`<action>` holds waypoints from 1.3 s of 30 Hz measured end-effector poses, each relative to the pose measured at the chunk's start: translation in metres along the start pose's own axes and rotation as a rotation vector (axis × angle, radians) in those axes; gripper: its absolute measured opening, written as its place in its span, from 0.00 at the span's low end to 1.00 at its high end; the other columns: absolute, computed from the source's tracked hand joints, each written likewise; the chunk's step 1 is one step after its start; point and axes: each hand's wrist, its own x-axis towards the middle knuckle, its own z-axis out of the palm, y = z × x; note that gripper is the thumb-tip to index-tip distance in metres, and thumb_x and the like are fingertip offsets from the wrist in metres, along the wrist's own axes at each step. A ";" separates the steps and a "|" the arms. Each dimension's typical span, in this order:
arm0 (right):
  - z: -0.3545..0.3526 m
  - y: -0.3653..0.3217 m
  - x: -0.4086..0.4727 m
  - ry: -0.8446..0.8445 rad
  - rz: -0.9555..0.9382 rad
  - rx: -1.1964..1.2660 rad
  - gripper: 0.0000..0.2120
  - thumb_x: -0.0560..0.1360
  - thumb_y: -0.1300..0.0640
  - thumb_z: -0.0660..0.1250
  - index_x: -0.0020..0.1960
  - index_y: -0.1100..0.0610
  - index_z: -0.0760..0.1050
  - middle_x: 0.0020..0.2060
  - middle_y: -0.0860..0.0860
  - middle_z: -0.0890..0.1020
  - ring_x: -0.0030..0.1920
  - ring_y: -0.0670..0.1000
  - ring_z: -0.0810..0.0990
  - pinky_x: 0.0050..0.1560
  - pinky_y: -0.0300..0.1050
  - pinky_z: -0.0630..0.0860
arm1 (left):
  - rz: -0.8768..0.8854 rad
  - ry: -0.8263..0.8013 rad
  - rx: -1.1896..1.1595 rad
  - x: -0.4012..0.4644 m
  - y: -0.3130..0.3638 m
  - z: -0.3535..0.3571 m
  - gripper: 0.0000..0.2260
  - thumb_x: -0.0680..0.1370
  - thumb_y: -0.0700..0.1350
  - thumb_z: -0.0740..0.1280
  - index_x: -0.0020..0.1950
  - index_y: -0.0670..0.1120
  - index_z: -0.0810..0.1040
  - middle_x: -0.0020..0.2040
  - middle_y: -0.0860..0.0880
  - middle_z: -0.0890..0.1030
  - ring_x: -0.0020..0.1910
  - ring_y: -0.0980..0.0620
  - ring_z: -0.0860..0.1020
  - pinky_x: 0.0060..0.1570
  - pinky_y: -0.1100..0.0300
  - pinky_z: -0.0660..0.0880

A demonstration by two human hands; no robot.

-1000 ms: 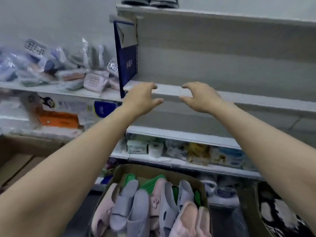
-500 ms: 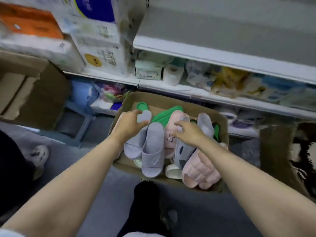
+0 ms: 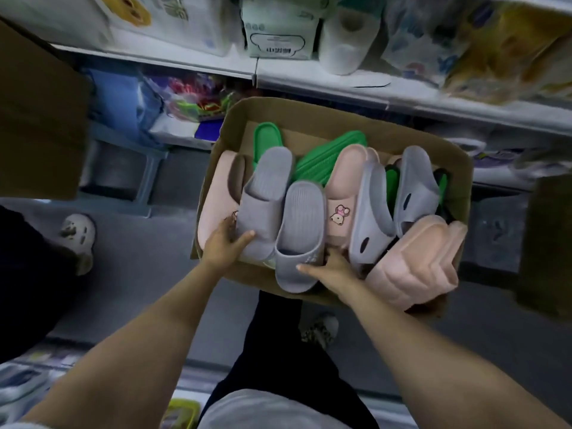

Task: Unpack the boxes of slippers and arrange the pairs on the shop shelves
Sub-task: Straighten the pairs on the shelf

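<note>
An open cardboard box (image 3: 312, 114) on the floor holds several slippers: grey, pink and green. My left hand (image 3: 224, 243) grips the near end of the left grey ribbed slipper (image 3: 266, 193). My right hand (image 3: 329, 269) grips the near end of the right grey ribbed slipper (image 3: 298, 236), thumb on top. A pink slipper with a bear badge (image 3: 343, 193) lies beside them, and a ridged pink pair (image 3: 414, 261) hangs over the box's near right corner. Green slippers (image 3: 328, 156) lie at the back.
A low white shelf (image 3: 325, 85) behind the box carries tissue packs and a paper roll (image 3: 343, 41). A brown carton (image 3: 40, 119) stands at left, another dark box (image 3: 548, 243) at right. Another person's white shoe (image 3: 77, 236) is on the grey floor at left. My own legs stand close to the box.
The view dropped from the upper shelves to the box. Both hands came down from the shelf edge, reached into the box, and now grip the two grey ribbed slippers at their near ends.
</note>
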 end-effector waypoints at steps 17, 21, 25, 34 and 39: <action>-0.057 -0.019 -0.048 0.308 -0.196 0.442 0.21 0.71 0.46 0.77 0.60 0.53 0.77 0.52 0.46 0.85 0.52 0.45 0.84 0.51 0.39 0.79 | -0.232 0.006 -0.297 0.040 0.010 0.032 0.35 0.63 0.61 0.81 0.60 0.39 0.79 0.55 0.45 0.83 0.55 0.44 0.81 0.58 0.50 0.78; -0.076 -0.012 -0.059 0.314 -0.224 0.521 0.16 0.73 0.51 0.76 0.56 0.55 0.77 0.51 0.50 0.85 0.50 0.48 0.85 0.48 0.40 0.81 | -0.257 0.024 -0.413 0.032 0.033 0.056 0.31 0.69 0.55 0.78 0.66 0.40 0.76 0.62 0.48 0.79 0.60 0.46 0.77 0.64 0.46 0.74; -0.100 0.003 -0.067 0.272 -0.272 0.542 0.18 0.74 0.50 0.75 0.59 0.56 0.76 0.53 0.51 0.85 0.53 0.50 0.84 0.53 0.45 0.81 | -0.301 0.079 -0.593 0.021 0.045 0.087 0.31 0.70 0.54 0.78 0.67 0.42 0.74 0.62 0.49 0.77 0.59 0.46 0.76 0.59 0.50 0.73; -0.178 0.060 -0.122 0.348 -0.463 0.568 0.29 0.70 0.45 0.79 0.66 0.43 0.71 0.58 0.38 0.78 0.56 0.40 0.79 0.58 0.42 0.78 | -0.081 0.391 -0.738 -0.057 0.081 0.138 0.38 0.54 0.60 0.82 0.57 0.41 0.81 0.51 0.45 0.85 0.47 0.48 0.85 0.52 0.45 0.82; -0.237 0.070 -0.177 0.466 -0.628 0.620 0.40 0.71 0.54 0.78 0.78 0.46 0.63 0.68 0.45 0.72 0.65 0.49 0.75 0.65 0.52 0.76 | 0.256 0.309 -0.700 -0.134 0.144 0.161 0.37 0.67 0.48 0.81 0.72 0.45 0.70 0.61 0.45 0.80 0.57 0.47 0.81 0.60 0.47 0.78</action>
